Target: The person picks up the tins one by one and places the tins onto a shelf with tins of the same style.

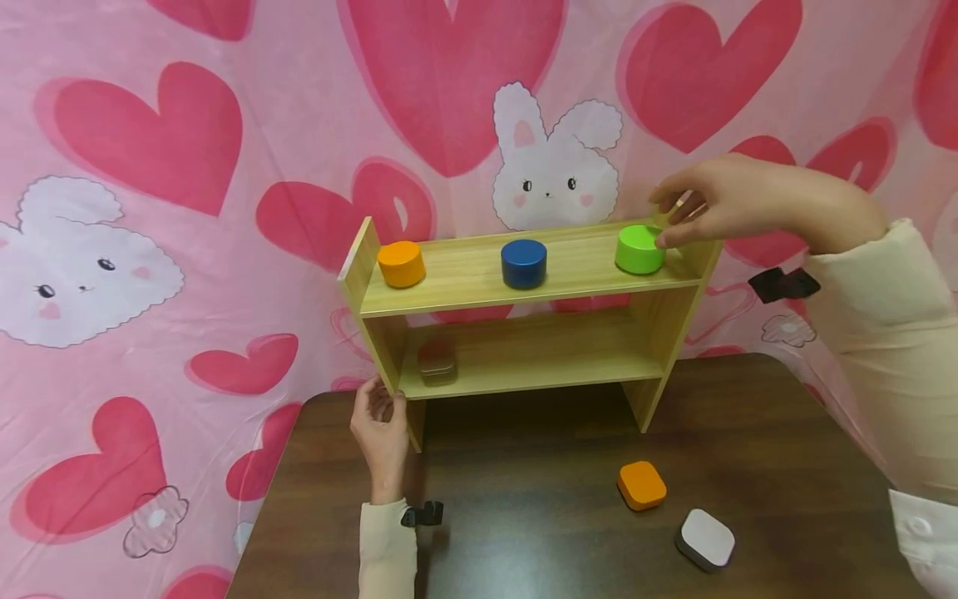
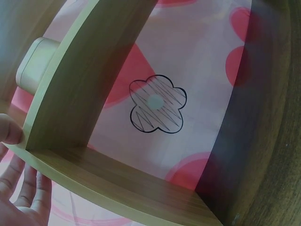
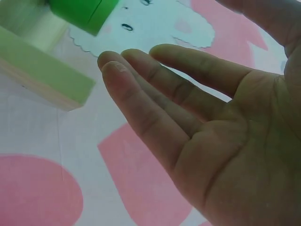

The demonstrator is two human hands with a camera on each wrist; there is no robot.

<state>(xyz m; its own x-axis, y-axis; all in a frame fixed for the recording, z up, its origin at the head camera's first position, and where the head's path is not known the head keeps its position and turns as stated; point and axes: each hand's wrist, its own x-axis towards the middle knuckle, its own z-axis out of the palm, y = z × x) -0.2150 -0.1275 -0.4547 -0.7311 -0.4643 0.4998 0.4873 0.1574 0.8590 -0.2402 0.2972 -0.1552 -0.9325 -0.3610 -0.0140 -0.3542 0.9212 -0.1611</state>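
A two-tier wooden shelf stands on the table with an orange round tin, a blue round tin and a green round tin along its top board. My left hand grips the left side panel near the lower board, thumb on one face and fingers beyond. Close to the green tin's right side hovers my right hand. In the right wrist view its fingers are extended, apart from the green tin; the palm holds nothing. A small rounded tin sits on the lower board's left end.
On the dark brown table, in front of the shelf, lie an orange square tin and a white-topped square tin. A pink cloth with hearts and rabbits hangs right behind the shelf.
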